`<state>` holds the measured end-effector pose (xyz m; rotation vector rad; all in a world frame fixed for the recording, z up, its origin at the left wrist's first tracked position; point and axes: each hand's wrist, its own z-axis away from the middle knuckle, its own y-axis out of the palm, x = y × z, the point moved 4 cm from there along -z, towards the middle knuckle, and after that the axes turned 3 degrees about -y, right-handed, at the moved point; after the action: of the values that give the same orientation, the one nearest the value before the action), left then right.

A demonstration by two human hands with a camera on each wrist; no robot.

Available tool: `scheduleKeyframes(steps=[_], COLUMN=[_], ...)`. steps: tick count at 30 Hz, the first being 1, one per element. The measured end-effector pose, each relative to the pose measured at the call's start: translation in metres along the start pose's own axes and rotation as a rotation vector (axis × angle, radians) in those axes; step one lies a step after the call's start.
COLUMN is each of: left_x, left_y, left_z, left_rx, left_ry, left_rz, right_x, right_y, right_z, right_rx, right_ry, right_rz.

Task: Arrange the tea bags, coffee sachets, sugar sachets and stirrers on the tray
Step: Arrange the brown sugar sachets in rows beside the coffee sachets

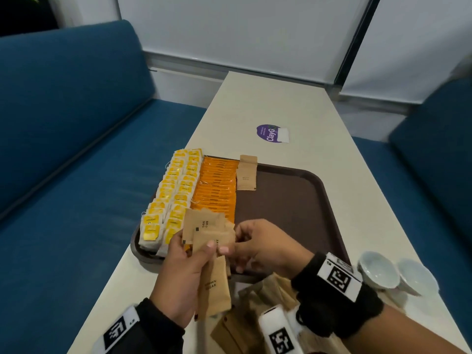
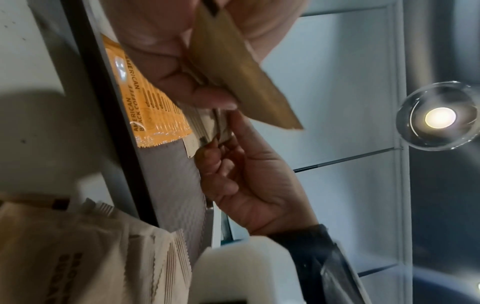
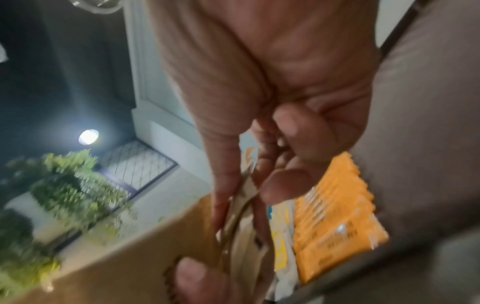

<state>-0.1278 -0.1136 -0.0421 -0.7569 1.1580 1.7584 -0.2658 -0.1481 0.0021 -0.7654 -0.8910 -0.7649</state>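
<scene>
Where hands (image 1: 258, 245) meet, sugar sachets (image 1: 208, 232) partly hidden.

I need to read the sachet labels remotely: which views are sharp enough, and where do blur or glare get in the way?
Head view: evenly lit, "BROWN SUGAR" legible on the brown sugar sachets in the left hand. Left wrist view: ceiling light flares, yet the coffee sachets read clearly. Right wrist view: motion-blurred; the right hand fills the frame, print unreadable.

"BROWN SUGAR" on brown sachet (image 1: 214, 290); "AMERICAN BLACK COFFEE" on orange sachet (image 2: 145, 115); "ClayG" on purple sticker (image 1: 268, 134).
</scene>
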Motion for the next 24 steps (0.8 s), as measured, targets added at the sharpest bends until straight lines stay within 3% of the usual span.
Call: scheduleKeyframes(steps=[11,18,24], left_x=[0.000,-0.002,0.000], left_y=[0.014,0.015,0.018], left_z=[0.015,0.013,0.006], left_rx=[-0.023,-0.060,-0.078], left_ry=[-0.049,-0.075,-0.118], left_rz=[-0.080,-0.088,-0.087], right_x=[-0.013,-0.002,-0.003], right_y=[-0.003,-0.044,-0.102], right_z=[0.017,0.012,-0.050], right_rx=[-0.051,-0.301,-0.501], right_ry=[0.030,-0.066,-0.096], right_rz=[-0.191,-0.307,-0.207])
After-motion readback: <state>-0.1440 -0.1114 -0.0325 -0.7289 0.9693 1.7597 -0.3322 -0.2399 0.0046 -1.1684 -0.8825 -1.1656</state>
